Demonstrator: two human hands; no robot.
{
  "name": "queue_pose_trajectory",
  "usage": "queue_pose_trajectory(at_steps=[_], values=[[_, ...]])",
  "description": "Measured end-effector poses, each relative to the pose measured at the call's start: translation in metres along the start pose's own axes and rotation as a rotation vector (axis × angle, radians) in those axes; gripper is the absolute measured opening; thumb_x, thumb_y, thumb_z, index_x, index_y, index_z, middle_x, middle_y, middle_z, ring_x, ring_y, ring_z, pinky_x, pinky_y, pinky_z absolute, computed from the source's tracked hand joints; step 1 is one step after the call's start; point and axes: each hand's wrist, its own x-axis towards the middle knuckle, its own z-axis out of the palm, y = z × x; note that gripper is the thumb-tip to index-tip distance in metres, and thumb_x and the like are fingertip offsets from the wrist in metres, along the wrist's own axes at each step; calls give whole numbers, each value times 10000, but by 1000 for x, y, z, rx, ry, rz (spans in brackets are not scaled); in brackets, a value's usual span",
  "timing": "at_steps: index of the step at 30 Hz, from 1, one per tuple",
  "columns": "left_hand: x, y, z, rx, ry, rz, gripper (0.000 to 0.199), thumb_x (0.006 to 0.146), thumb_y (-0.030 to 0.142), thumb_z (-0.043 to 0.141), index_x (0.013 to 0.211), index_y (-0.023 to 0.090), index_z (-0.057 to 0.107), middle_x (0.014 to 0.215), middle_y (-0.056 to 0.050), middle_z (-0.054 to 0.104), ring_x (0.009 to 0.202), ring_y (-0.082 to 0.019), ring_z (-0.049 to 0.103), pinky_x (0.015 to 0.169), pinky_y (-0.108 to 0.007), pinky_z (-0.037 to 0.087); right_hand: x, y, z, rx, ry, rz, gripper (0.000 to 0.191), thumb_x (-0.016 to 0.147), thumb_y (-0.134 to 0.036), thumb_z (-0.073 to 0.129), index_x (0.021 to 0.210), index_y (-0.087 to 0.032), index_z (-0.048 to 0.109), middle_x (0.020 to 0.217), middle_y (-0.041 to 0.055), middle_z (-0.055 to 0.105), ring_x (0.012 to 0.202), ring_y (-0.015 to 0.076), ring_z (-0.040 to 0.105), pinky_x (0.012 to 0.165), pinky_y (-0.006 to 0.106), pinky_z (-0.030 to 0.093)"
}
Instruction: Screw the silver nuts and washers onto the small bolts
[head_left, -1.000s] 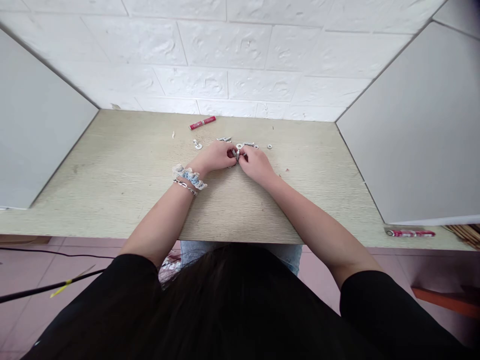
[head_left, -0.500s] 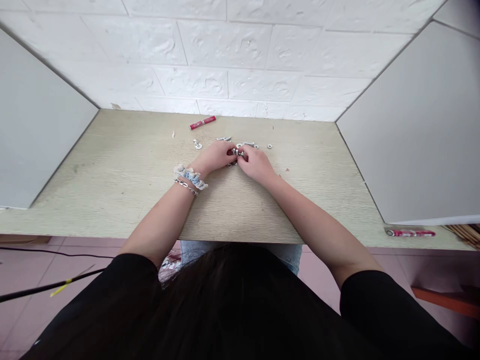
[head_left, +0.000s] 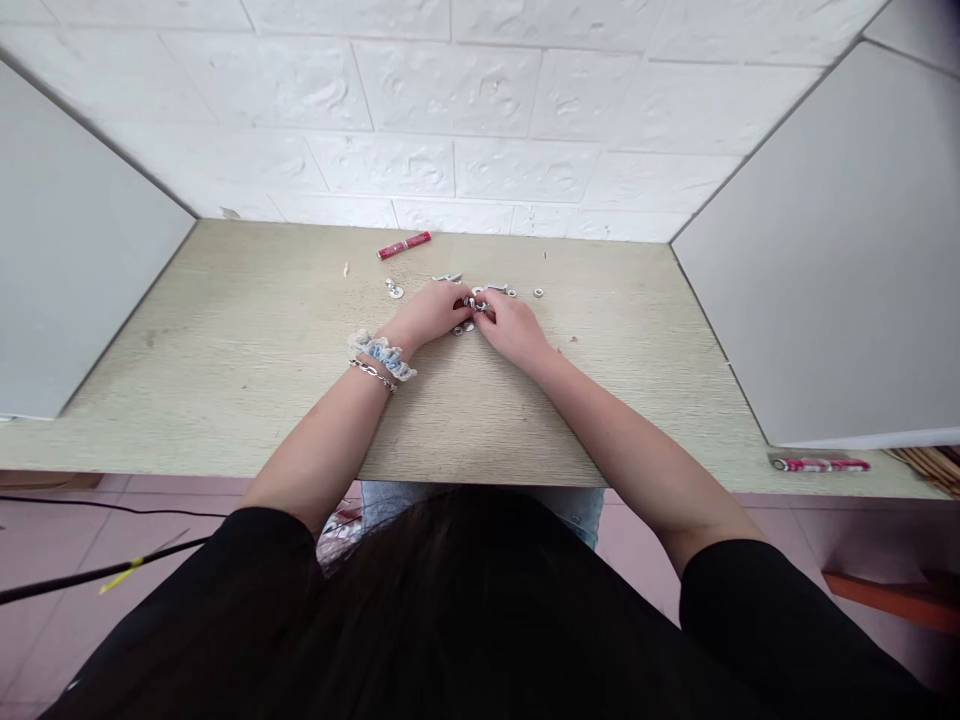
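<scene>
My left hand [head_left: 441, 307] and my right hand [head_left: 511, 323] meet over the middle of the table, fingertips closed. Pinched between them is a small silver metal bolt [head_left: 475, 304], with ring-like parts around it; the fingers cover much of it. Just below the fingertips lie a nut [head_left: 458, 330] and a flat washer [head_left: 469, 327]. Beyond the hands are a silver bolt [head_left: 448, 278] and another metal piece [head_left: 496, 288], partly covered by my right fingers. A nut [head_left: 512, 293] sits beside that piece, and a ring [head_left: 538, 293] farther right.
A red tube [head_left: 404, 246] lies near the white brick wall. Left of my hands are a washer and small metal parts [head_left: 395, 290]. Grey panels stand on both sides. Another red tube [head_left: 821, 466] rests at the table's front right edge, near some brown sticks [head_left: 919, 468].
Both hands stay in nearly the same place, with the fingers and the bolt shifted slightly. The washer below the fingertips shows more clearly.
</scene>
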Motion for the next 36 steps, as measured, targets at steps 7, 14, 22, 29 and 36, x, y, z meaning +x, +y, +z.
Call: queue_pose_trajectory(at_steps=[7,14,22,29,36], values=[[0,1,0,22,-24,-1,292,895,241,472,995,157,734,976,-104,746,937,-262,666,843,-361,489,0,-2,0,-56,-5,1,272,946,-193,449,1139,-176,641,1142,125,717,1032,287,627,880,389,444],[0,2,0,21,-29,-5,254,879,225,480,957,164,714,944,-94,740,914,-258,666,819,-354,490,-1,-5,2,-142,19,12,252,951,-212,479,1117,-153,659,1166,162,688,1080,309,604,916,414,449],[1,2,1,50,-34,2,303,922,226,405,960,156,698,986,-104,737,959,-265,664,853,-367,489,-2,-7,-2,-186,-26,11,326,959,-223,456,1187,-153,677,1176,169,673,1082,318,607,919,431,472],[0,3,0,57,-42,-8,300,923,222,397,972,167,688,988,-89,732,944,-247,657,843,-348,484,-2,-7,-2,-212,-17,-6,392,917,-110,407,1206,-124,672,1153,153,678,1085,289,612,957,401,474],[-1,5,0,38,-36,-23,264,926,258,419,906,176,669,907,-69,722,867,-222,642,782,-327,468,-1,-3,1,-114,40,6,380,881,-85,431,1176,-125,667,1139,143,702,1051,284,629,949,412,476]])
